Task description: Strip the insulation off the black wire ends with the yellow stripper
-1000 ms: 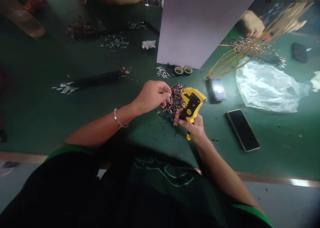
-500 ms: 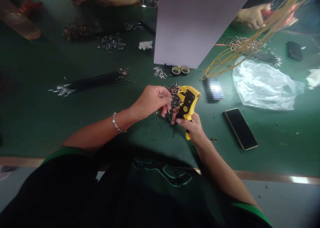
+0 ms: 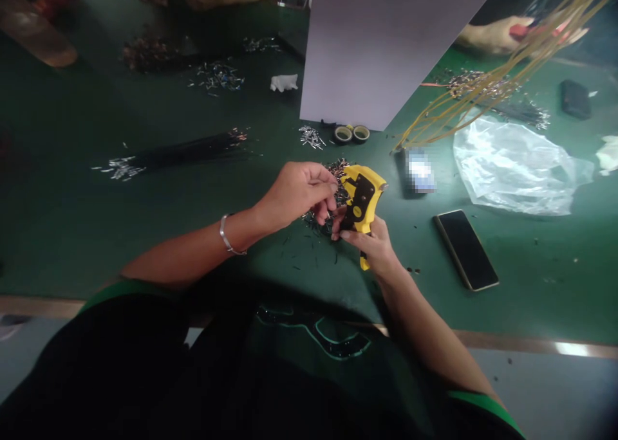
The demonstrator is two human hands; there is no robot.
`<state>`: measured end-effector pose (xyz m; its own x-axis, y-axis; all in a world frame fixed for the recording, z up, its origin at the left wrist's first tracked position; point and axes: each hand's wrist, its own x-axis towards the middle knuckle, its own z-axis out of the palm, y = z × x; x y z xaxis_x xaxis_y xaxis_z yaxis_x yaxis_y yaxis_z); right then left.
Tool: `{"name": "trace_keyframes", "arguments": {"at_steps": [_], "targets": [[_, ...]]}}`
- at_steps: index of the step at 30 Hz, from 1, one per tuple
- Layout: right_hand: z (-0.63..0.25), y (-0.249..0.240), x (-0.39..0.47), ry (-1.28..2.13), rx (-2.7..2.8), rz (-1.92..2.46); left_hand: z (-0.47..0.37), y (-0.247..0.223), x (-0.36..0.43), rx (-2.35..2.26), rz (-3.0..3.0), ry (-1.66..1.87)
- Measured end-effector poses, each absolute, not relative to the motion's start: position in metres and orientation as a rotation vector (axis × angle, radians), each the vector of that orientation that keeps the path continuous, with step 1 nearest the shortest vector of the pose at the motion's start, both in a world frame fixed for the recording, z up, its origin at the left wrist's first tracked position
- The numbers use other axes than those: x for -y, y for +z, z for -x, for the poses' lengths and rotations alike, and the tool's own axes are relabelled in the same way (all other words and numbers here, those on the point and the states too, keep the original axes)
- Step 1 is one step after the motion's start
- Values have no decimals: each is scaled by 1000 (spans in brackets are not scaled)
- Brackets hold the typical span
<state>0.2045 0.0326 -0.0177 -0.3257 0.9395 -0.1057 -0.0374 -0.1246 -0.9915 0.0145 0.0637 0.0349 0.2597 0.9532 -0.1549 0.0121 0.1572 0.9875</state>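
Observation:
My right hand point(image 3: 374, 244) is wrapped round the handle of a yellow and black wire stripper point(image 3: 363, 199), its head pointing up and left. Just left of the tool's jaws, my left hand point(image 3: 309, 192) is pinched at the fingertips; what it holds is too small to make out. Under and behind both hands lies a pile of short dark wires with coppery ends point(image 3: 340, 168). Small dark scraps are scattered below the pile. Beyond it are a little heap of silvery terminals point(image 3: 311, 137) and two rolls of tape point(image 3: 352, 134).
A phone point(image 3: 467, 249) and a clear plastic bag point(image 3: 521, 163) lie to the right, a small box point(image 3: 418, 171) nearer. On the left is a black wire bundle point(image 3: 183, 152). A pale panel point(image 3: 376, 47) stands ahead; other people's hands work beyond.
My left hand has shifted slightly right, closer to the stripper's jaws. My right hand and the tool are almost unmoved. The view has shifted a little, and a person's hand at the upper right has moved.

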Motion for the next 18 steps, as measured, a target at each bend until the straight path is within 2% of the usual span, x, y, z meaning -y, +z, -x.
{"name": "trace_keyframes", "arguments": {"at_steps": [18], "targets": [[-210,-19,-34,1680,1300,1024,-26,24,-54,-1076,-1084,862]]}}
